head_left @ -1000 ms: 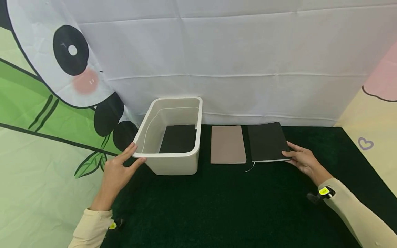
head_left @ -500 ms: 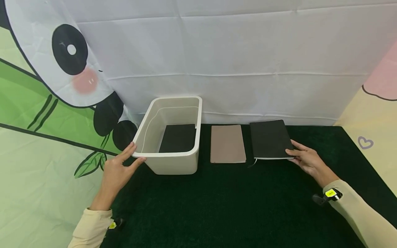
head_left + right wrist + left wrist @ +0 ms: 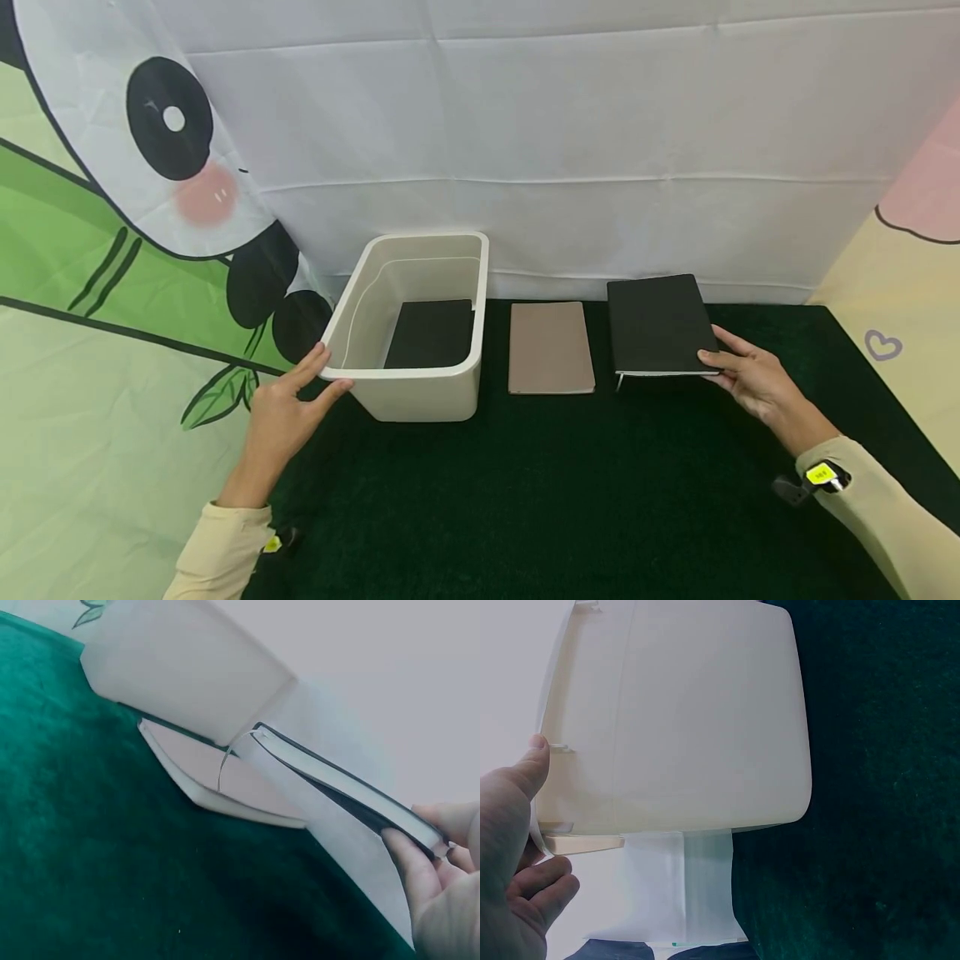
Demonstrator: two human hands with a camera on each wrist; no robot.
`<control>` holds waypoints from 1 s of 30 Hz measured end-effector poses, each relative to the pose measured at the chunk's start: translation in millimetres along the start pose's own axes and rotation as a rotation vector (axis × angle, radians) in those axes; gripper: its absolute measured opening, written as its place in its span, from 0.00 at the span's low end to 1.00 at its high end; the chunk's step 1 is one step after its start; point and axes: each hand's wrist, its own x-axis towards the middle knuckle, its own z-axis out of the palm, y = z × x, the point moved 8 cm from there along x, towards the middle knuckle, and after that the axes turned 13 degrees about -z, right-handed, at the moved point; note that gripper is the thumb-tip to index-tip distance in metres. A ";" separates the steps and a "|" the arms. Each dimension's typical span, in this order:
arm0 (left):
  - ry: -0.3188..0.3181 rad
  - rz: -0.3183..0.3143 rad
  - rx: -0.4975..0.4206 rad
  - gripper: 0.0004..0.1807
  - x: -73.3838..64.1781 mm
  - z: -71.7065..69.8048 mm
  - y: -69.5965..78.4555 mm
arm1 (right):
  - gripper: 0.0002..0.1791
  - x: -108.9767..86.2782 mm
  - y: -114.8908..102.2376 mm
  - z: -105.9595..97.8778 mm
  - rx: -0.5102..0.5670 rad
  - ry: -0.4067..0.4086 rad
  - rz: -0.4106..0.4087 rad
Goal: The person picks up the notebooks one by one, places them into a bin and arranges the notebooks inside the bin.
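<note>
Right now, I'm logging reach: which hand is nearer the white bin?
Left: the left hand grips the white bin; the right hand is to the bin's right, holding a black notebook.

Left to right, I see remotely: a cream rectangular plastic bin [image 3: 420,398] on dark-green fabric [image 3: 525,492], a flat black rectangular object [image 3: 430,335] inside; a pinkish-brown rectangular notebook [image 3: 551,348] nearby; a black rectangular paper notebook [image 3: 660,325], raised; white cloth [image 3: 570,125] behind.

The right grip [image 3: 759,385] holds a black notebook [image 3: 660,325]
</note>
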 end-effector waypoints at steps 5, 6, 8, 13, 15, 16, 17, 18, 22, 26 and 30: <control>0.008 0.006 0.004 0.36 0.2 -0.8 -0.1 | 0.38 -4.5 -8.9 11.1 0.017 -0.032 -0.032; 0.010 0.008 0.004 0.36 0.1 -1.0 0.0 | 0.40 -4.9 -10.5 13.2 0.015 -0.039 -0.039; 0.011 0.011 0.007 0.36 0.0 -1.1 0.4 | 0.41 -5.1 -13.7 17.3 0.008 -0.053 -0.057; 0.008 0.015 0.014 0.36 -0.4 -0.4 1.4 | 0.29 -5.3 -19.1 27.4 0.018 -0.076 -0.094; 0.006 0.012 0.013 0.36 -0.5 0.0 1.2 | 0.26 -5.5 -20.9 32.0 0.009 -0.084 -0.108; 0.005 0.011 0.014 0.36 -0.5 0.1 1.2 | 0.28 -5.7 -21.7 34.1 0.000 -0.082 -0.109; 0.005 0.012 0.013 0.36 -0.6 0.3 1.3 | 0.30 -6.0 -22.7 36.5 -0.006 -0.082 -0.111; 0.006 0.012 0.016 0.35 -0.7 0.4 1.2 | 0.32 -6.4 -23.8 39.0 -0.015 -0.084 -0.114; 0.010 0.018 0.020 0.35 -1.0 0.9 1.5 | 0.45 -7.9 -28.5 50.2 -0.039 -0.101 -0.120; 0.016 0.021 0.026 0.35 -1.0 1.0 1.7 | 0.49 -8.2 -34.3 64.3 -0.082 -0.133 -0.143; 0.023 0.020 0.034 0.35 -0.6 0.3 1.7 | 0.50 -6.9 -39.8 79.9 -0.116 -0.149 -0.161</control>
